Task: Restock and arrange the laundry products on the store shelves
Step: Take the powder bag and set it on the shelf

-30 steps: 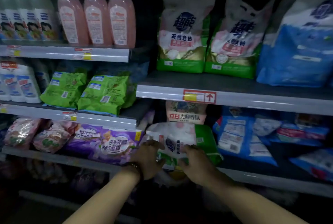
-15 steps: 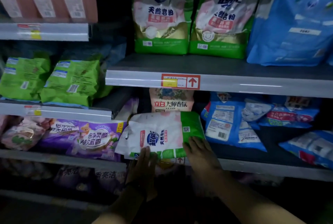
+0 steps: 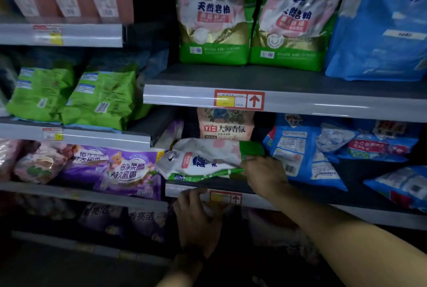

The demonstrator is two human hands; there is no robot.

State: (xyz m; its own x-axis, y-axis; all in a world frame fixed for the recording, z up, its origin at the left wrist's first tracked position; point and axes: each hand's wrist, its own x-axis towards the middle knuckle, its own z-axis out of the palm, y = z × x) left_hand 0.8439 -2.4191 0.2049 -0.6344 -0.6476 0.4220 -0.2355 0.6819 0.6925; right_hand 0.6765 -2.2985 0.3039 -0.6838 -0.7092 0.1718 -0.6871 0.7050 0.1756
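White-and-green detergent bag (image 3: 203,162) lies flat on the shelf (image 3: 353,171), directly above the red-arrow price tag (image 3: 225,198). Right hand (image 3: 263,173): fingers pinch the bag's green end. Left hand (image 3: 196,215), just left of the tag, touches the shelf rail; its grip cannot be determined.

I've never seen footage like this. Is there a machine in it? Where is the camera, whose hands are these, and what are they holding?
There is no machine here. A person is stocking store shelves, and one camera worn on their head looks forward and down, so you see their own arms. The right hand grips the green end of a white-and-green detergent bag lying on its side on the shelf. The left hand rests at that shelf's front rail; whether it holds anything is unclear. Purple bags lie to the left, blue bags to the right, and taller green-bottomed bags stand upright on the level above.
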